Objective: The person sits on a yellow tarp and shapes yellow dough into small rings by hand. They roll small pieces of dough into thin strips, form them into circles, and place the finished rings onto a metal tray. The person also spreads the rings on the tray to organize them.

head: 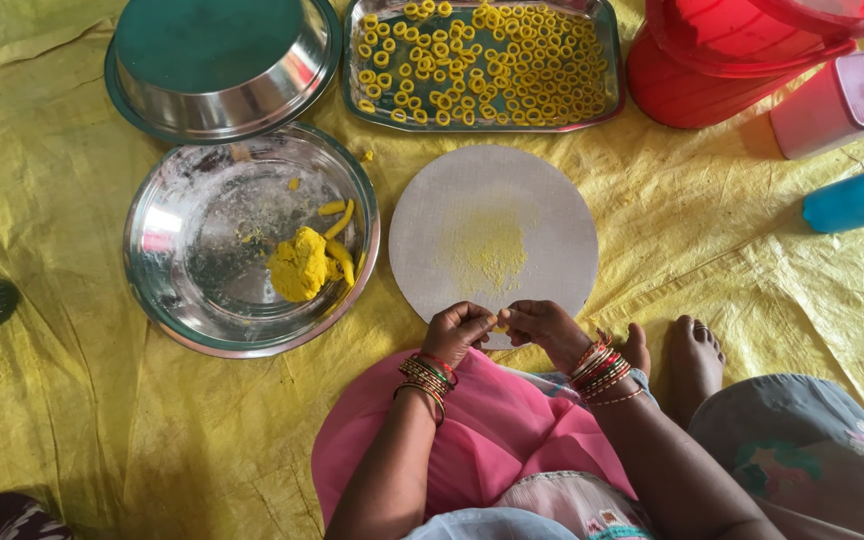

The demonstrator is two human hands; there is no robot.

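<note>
A steel plate (192, 300) holds a lump of yellow dough (299, 265) and a few strips; a tray (352, 80) above is full of small dough rings (492, 65). An upturned bowl (217, 65) sits beside it. Both hands — left (460, 330), right (544, 325) — pinch a bit of dough (500, 322) between fingertips, each grip nearly closed, at the near edge of a round board (542, 220). All lies on a yellow sheet (72, 200) on the floor.

A round board (493, 230) lies before the hands (502, 328), a plate (182, 290) of dough (299, 265) to its left, a tray (607, 70) of rings (482, 60) behind.
</note>
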